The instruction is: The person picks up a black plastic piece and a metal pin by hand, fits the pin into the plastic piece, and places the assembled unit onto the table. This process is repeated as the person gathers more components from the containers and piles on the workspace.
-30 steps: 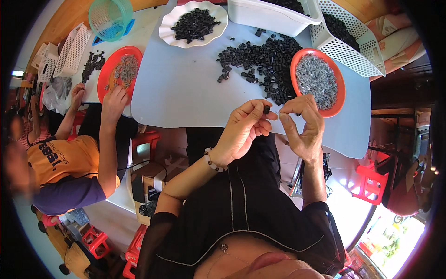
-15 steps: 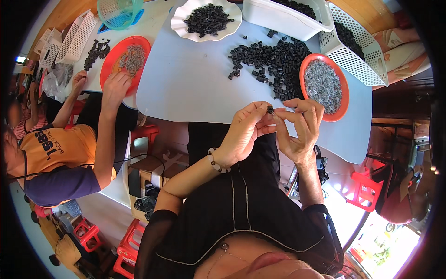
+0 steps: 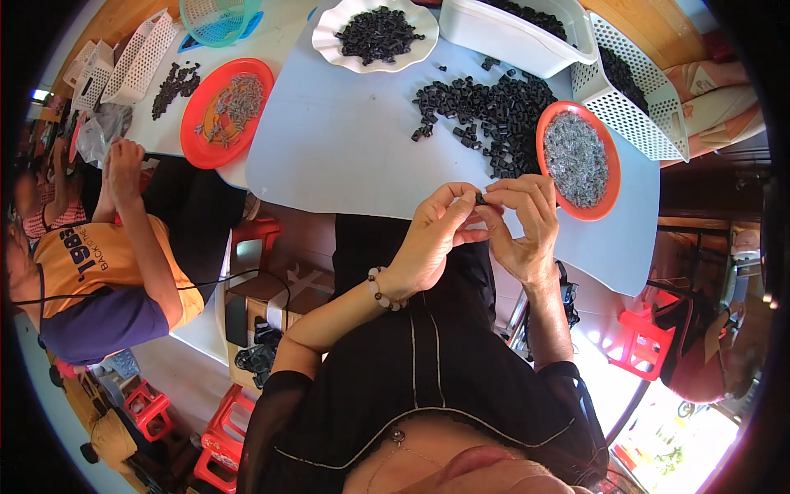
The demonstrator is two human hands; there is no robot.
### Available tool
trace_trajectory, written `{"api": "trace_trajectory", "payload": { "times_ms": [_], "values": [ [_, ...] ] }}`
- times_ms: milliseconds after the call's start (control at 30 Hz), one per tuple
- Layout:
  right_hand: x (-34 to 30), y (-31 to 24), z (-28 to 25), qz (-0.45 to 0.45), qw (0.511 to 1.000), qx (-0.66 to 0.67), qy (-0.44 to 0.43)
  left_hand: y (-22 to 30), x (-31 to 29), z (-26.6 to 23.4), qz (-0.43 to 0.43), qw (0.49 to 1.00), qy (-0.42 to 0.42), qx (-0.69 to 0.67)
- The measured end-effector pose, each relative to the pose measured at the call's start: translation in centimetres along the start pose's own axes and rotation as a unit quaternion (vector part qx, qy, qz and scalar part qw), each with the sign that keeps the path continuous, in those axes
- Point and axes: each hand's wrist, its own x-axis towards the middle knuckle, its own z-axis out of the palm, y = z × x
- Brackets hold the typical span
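Note:
My left hand (image 3: 434, 235) pinches a small black plastic part (image 3: 480, 199) between thumb and forefinger, just off the table's near edge. The fingertips of my right hand (image 3: 524, 226) meet that same part from the other side. Whether a second, clear piece sits between them is too small to tell. Beyond my hands lies a loose heap of black plastic parts (image 3: 502, 107) on the pale blue table (image 3: 329, 148). An orange-red plate (image 3: 613, 177) heaped with tiny clear pieces (image 3: 576, 156) stands right of the heap, close to my right hand.
A scalloped white plate (image 3: 322, 39) of black parts stands far left of the heap. Farther back are a white tub (image 3: 510, 41) and a perforated white basket (image 3: 605, 90). On the left, a co-worker (image 3: 123, 272) sits by a red plate (image 3: 196, 136).
My hands have drawn closer together on the small black part, my right fingertips now pressing against it. The co-worker's hand has left the red plate, and both their hands are now together.

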Motion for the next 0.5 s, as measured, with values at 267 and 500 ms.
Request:
{"api": "trace_trajectory", "payload": {
  "times_ms": [267, 500],
  "values": [
    [0.9, 0.2, -0.3, 0.031, 0.989, 0.109, -0.099, 1.9, -1.1, -2.2, -0.022, 0.995, 0.003, 0.098],
    [3.3, 0.7, 0.2, 0.024, 0.964, 0.180, -0.196, 2.9, -1.7, -3.5, 0.000, 0.996, 0.008, 0.084]
  ]
}}
